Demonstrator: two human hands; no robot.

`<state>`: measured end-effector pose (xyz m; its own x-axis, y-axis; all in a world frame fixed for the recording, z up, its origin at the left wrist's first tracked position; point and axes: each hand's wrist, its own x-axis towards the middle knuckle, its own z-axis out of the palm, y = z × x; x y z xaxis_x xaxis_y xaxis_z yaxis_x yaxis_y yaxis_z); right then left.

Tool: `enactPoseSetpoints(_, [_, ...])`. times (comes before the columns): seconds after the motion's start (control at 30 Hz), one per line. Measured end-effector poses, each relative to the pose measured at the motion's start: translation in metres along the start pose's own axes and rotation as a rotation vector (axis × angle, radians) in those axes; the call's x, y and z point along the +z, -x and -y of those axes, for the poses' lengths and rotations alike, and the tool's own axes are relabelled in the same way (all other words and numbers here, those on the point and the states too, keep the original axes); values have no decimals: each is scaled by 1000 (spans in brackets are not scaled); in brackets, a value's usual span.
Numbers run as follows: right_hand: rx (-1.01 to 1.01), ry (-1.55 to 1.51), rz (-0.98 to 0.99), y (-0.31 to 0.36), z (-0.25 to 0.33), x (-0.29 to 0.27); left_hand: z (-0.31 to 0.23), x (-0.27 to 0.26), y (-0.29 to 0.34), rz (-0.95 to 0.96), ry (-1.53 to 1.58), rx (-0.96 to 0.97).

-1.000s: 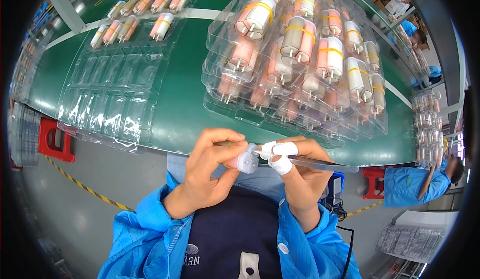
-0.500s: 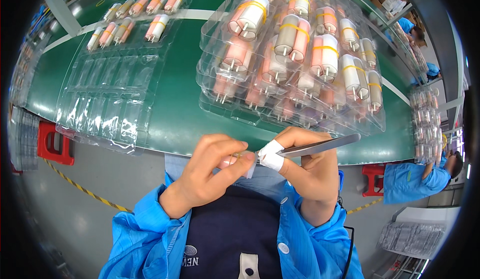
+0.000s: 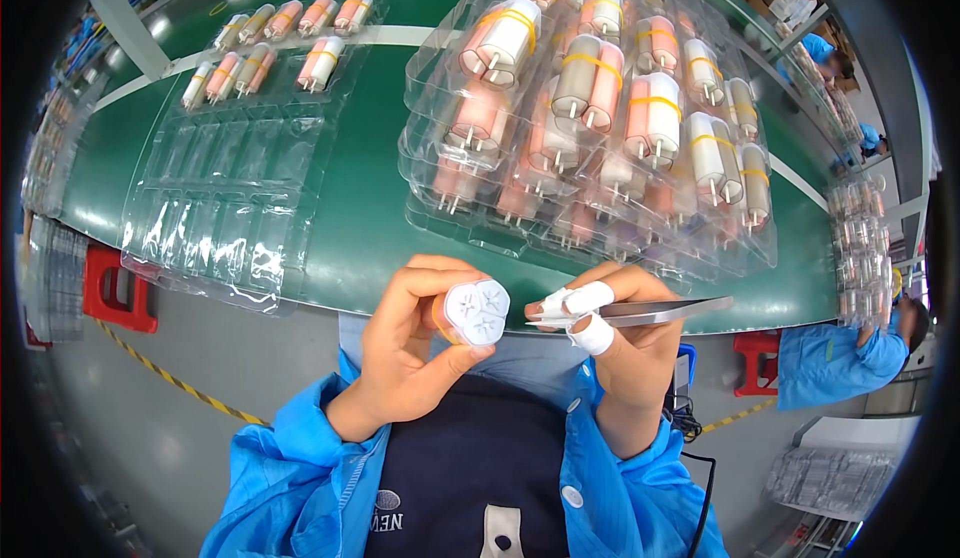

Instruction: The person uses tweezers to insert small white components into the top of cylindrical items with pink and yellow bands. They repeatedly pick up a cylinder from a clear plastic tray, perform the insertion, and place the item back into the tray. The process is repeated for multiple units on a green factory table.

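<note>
My left hand [image 3: 400,358] grips a bundle of three small cylinders [image 3: 477,313], its white end faces turned up towards me. Part of a yellow band shows at its side. Metal tweezers [image 3: 672,310] lie in my right hand [image 3: 645,363], tips pointing left at the bundle with a small gap between. White wraps [image 3: 590,298] cover the thumb and a finger of this hand. Both hands are held above my lap at the near edge of the green table [image 3: 370,178].
Stacked clear trays [image 3: 425,148] of banded pink, white and grey cylinders stand at the table's right. To the left lies a clear tray [image 3: 215,193], with banded cylinders in its far slots. Red stools [image 3: 120,293] flank the table; a person in blue [image 3: 835,363] is at the right.
My left hand has turned the bundle so its white end faces show. The right hand with the tweezers has drawn slightly away from it, opening a gap between the hands.
</note>
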<state>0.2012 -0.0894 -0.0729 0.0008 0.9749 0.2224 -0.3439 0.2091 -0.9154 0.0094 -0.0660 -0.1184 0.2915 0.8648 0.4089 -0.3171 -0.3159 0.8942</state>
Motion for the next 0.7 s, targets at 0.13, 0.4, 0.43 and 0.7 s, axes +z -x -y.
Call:
enactPoseSetpoints(0.13, [-8, -14, 16, 1, -4, 0, 3, 1, 3, -49, 217, -158])
enactPoseSetpoints(0.4, [2, -9, 63, 4, -7, 2, -5, -2, 1, 56, 435, -293])
enactPoseSetpoints(0.43, [4, -8, 63, 4, -7, 3, -5, -2, 1, 59, 449, -300])
enactPoseSetpoints(0.7, [7, -9, 86, 2, -4, 7, -9, 1, 1, 11, 433, -373])
